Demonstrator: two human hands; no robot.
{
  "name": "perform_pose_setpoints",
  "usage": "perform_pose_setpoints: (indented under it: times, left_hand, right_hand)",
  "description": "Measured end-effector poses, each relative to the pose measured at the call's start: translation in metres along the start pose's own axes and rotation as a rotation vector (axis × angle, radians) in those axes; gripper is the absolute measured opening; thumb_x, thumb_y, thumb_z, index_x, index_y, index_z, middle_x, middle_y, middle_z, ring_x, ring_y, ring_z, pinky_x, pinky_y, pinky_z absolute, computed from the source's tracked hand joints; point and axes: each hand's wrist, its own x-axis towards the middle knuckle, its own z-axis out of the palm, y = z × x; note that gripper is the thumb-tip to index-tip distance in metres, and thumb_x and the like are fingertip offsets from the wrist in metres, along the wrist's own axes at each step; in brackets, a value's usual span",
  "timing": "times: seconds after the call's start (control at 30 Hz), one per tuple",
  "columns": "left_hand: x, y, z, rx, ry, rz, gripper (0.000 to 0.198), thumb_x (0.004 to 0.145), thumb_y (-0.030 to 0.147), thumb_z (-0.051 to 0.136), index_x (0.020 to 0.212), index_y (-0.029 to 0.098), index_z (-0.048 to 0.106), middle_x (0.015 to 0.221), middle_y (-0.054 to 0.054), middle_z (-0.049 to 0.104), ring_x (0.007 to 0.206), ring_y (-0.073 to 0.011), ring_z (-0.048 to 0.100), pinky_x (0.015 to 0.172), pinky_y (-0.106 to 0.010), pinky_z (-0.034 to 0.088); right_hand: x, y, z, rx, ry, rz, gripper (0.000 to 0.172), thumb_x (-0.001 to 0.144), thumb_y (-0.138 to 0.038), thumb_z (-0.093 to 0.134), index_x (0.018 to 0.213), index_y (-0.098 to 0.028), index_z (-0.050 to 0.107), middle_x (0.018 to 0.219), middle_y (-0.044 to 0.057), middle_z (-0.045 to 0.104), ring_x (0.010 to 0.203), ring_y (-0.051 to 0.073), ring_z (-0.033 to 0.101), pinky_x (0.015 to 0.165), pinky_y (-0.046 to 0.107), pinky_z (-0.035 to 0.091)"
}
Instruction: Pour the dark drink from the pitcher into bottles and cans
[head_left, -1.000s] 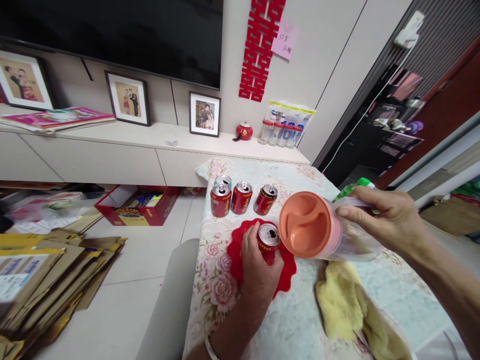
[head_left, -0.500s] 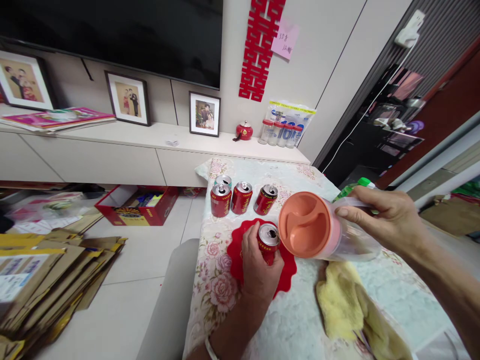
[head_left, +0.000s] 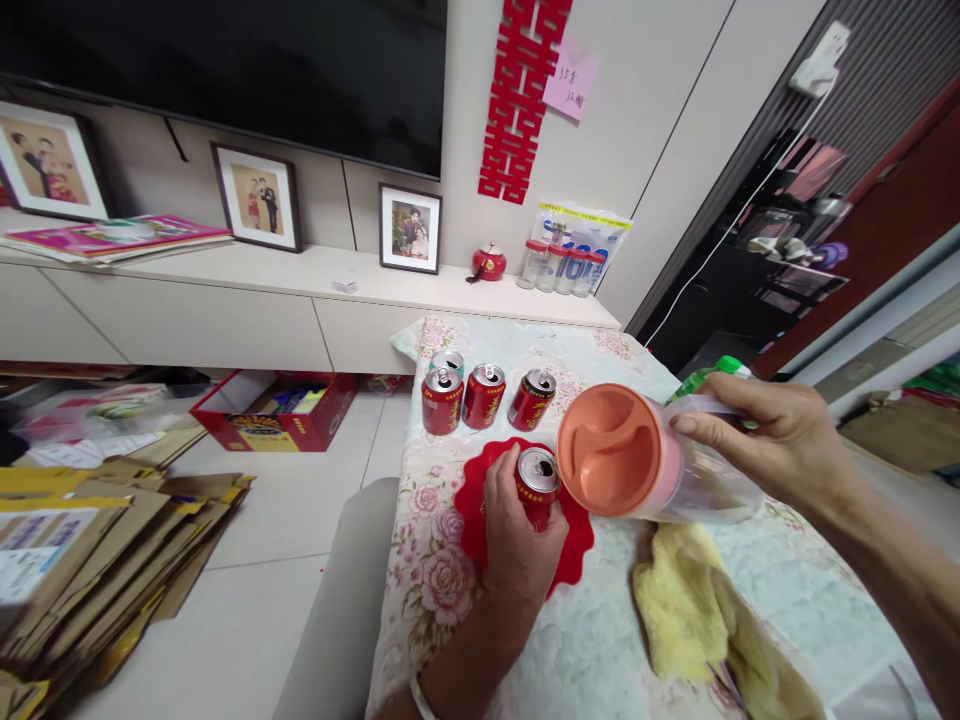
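My left hand is wrapped round an opened red drink can, which stands upright over a red scalloped mat. My right hand grips the handle of a clear pitcher with an orange lid. The pitcher lies tilted in the air, its lid facing left beside the can's top. Whether liquid runs between them I cannot make out. Behind the mat stand red cans, another red can a little to the right, and a teal-sided can partly hidden at the back.
A yellow cloth lies on the floral tablecloth below the pitcher. A green-capped bottle stands partly behind my right hand. Beyond the table runs a white cabinet with framed photos. Flattened cardboard and a red box are on the floor.
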Motion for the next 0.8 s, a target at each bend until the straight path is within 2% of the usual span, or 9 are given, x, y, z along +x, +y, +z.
perform_pose_setpoints:
  times: [0.2,0.8]
  left_hand:
    - [0.0006,0.0002,0.0001,0.005,-0.001,0.005,0.074,0.076,0.005,0.068,0.147,0.019,0.053,0.133,-0.018,0.067,0.128,-0.0390,0.067,0.108,-0.062,0.059]
    - [0.0005,0.0005,0.0001,0.013,-0.004,0.007,0.074,0.077,0.007,0.068,0.147,0.020,0.053,0.133,-0.018,0.068,0.128,-0.0382,0.068,0.109,-0.060,0.059]
  right_hand:
    - [0.0003,0.0020,0.0014,0.005,0.021,-0.047,0.063,0.091,-0.074,0.068,0.058,-0.023,0.051,0.051,-0.005,0.034,0.046,0.010,0.032,0.041,0.026,0.026]
    - [-0.0012,0.0076,0.0037,0.015,0.048,-0.153,0.058,0.095,-0.064,0.071,0.059,-0.022,0.053,0.051,-0.006,0.035,0.045,0.007,0.033,0.040,0.024,0.027]
